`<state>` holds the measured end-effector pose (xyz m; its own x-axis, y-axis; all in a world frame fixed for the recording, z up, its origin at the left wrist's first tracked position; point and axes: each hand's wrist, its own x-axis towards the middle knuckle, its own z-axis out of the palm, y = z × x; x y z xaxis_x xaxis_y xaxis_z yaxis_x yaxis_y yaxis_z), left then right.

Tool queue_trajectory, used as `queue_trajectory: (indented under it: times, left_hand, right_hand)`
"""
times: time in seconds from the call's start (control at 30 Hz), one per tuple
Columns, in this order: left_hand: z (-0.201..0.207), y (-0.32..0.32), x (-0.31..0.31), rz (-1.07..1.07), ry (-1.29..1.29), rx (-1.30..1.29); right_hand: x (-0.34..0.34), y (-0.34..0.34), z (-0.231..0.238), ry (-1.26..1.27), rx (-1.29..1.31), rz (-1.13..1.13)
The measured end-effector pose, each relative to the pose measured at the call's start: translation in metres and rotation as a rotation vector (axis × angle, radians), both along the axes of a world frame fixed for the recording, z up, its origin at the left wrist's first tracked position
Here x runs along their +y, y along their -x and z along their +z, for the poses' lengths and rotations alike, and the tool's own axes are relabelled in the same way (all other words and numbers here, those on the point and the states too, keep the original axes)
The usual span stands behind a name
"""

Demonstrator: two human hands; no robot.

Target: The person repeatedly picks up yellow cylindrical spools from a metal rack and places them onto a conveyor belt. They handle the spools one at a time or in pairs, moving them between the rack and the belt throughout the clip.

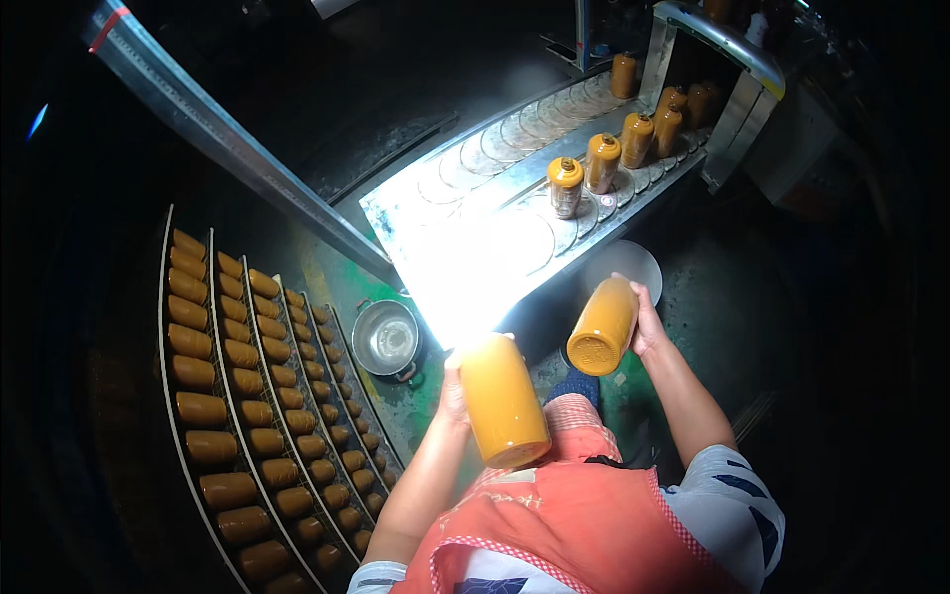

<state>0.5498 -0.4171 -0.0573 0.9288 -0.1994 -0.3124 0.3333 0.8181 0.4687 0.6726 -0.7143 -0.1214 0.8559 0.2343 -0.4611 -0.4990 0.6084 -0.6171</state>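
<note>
My left hand [453, 394] is closed around a glossy orange-yellow bottle [505, 408], tilted with its base toward me. Its upper end is lost in the glare of a bright light. In my right hand [646, 323] is a second orange-yellow bottle [602, 329], also tilted base-first toward me, with the fingers wrapped round its far side. Both bottles are held in the air, apart from each other, in front of the near end of a conveyor [495, 150]. Along its right lane stand several upright bottles [565, 188] of the same colour with narrow necks.
At the left, tall racks [220, 327] hold rows of orange bottles lying on their sides. A metal pot [386, 338] stands on the green floor, and a pale round basin [633, 269] lies beyond my right hand. A metal housing [727, 59] arches over the conveyor's far end. A metal post [228, 139] slants across the upper left.
</note>
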Motion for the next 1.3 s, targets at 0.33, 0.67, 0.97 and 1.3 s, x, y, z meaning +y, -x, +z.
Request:
queue_trajectory:
  times: [0.33,0.67,0.97,1.3]
  left_hand:
    - [-0.111,-0.248,-0.187,-0.396,0.138,0.479]
    - [-0.143,-0.332,-0.227,-0.279,0.272,0.577]
    - [-0.031,-0.334,-0.089,0.226,-0.953,-0.038]
    - [-0.056,-0.341,-0.123,0.137,-1.9,-0.573]
  right_hand:
    - [-0.153,-0.142,-0.145,0.2,-0.049,0.174]
    - [-0.189,-0.221,-0.134,-0.152,-0.116,0.126]
    - [-0.13,-0.287,0.002,0.462,-0.371,-0.143]
    - [0.001,-0.336,-0.038,1.421,-1.068,-0.133]
